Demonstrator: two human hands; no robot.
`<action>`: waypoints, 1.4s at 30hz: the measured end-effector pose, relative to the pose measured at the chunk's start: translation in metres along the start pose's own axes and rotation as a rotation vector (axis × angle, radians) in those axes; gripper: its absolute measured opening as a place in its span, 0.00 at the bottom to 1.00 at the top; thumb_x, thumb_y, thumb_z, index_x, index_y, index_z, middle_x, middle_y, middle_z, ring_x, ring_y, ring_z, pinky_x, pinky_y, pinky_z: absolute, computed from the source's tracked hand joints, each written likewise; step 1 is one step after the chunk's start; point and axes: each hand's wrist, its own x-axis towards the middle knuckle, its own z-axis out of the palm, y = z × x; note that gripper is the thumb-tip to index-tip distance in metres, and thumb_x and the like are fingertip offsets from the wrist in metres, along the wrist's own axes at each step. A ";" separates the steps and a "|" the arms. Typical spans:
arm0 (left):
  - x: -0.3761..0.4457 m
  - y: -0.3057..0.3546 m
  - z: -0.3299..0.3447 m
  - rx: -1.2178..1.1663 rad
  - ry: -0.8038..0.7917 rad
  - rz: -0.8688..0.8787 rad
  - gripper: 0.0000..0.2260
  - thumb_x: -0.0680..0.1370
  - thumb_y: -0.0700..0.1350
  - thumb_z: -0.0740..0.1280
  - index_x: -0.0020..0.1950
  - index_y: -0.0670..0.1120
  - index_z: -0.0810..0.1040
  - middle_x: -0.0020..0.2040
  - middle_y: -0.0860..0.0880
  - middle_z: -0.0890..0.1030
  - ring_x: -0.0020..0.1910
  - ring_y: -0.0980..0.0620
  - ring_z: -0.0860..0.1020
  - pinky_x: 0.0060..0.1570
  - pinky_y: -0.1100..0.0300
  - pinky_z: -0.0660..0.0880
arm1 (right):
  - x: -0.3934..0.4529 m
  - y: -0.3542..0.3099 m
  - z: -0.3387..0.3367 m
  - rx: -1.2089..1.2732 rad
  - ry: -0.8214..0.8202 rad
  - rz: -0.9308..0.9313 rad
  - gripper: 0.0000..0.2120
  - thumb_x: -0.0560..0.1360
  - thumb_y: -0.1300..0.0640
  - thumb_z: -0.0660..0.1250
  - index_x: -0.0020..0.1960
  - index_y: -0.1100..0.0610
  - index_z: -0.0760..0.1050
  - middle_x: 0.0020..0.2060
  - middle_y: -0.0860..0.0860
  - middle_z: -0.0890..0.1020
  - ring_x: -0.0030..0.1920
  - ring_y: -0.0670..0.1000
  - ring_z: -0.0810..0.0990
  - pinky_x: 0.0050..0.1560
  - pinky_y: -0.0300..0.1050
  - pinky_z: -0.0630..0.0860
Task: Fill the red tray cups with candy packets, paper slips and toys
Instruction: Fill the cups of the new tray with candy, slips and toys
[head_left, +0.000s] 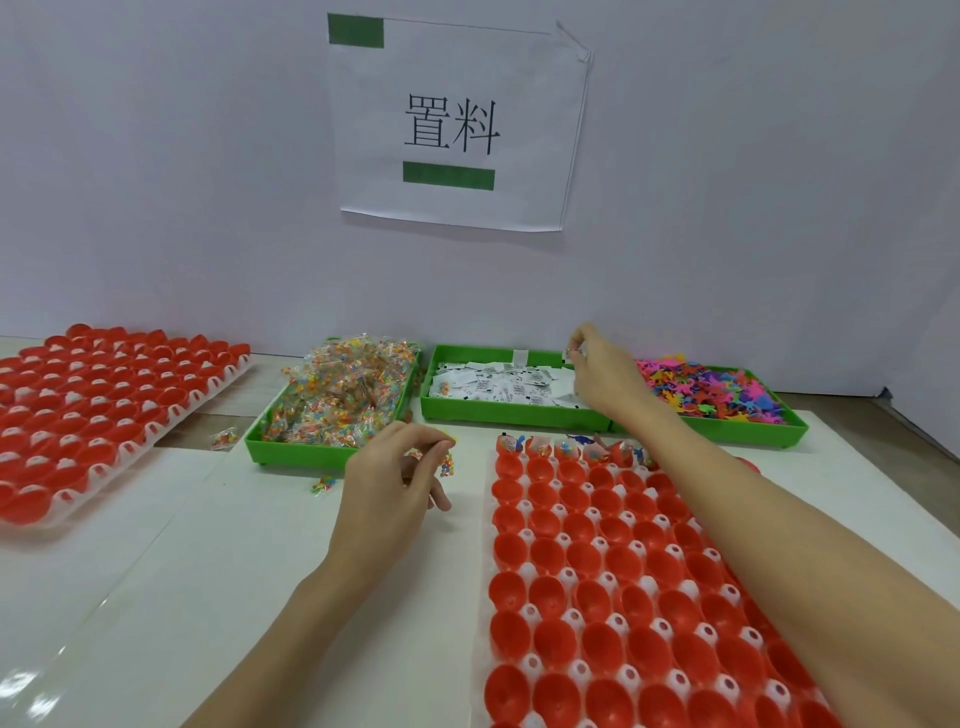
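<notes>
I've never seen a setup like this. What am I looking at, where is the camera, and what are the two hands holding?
No robot here: a person wears a camera on the head, looking down at their own hands. The left hand pinches a candy packet. The right hand pinches a paper slip above the middle green bin. Other bins hold candy packets and colourful toys. The red tray in front has only its far row filled. Another red tray sits left.

A white sign (457, 124) hangs on the pale wall (156, 182) before me, printed with two black characters and two green bars; its top right corner curls, perhaps loose. Under my arms lies a glossy white table (208, 571).
</notes>
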 end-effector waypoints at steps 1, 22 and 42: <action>0.000 0.000 0.000 0.001 -0.002 -0.002 0.06 0.81 0.36 0.69 0.47 0.45 0.82 0.45 0.47 0.79 0.27 0.51 0.82 0.31 0.52 0.78 | -0.001 -0.002 0.000 0.027 -0.001 0.003 0.04 0.86 0.59 0.56 0.58 0.57 0.69 0.38 0.57 0.83 0.34 0.55 0.81 0.33 0.55 0.80; -0.011 0.059 0.003 -0.595 -0.077 -0.358 0.03 0.76 0.39 0.75 0.49 0.41 0.85 0.44 0.41 0.87 0.44 0.42 0.88 0.39 0.61 0.82 | -0.122 -0.042 -0.068 1.077 -0.305 0.207 0.11 0.72 0.63 0.77 0.54 0.64 0.83 0.47 0.63 0.87 0.49 0.60 0.88 0.45 0.41 0.84; -0.042 0.096 0.021 -0.254 -0.316 0.023 0.08 0.74 0.41 0.76 0.49 0.53 0.89 0.44 0.47 0.85 0.45 0.46 0.84 0.47 0.57 0.80 | -0.211 -0.033 -0.107 0.627 -0.424 -0.076 0.04 0.78 0.53 0.72 0.49 0.48 0.86 0.39 0.50 0.87 0.41 0.48 0.87 0.47 0.41 0.83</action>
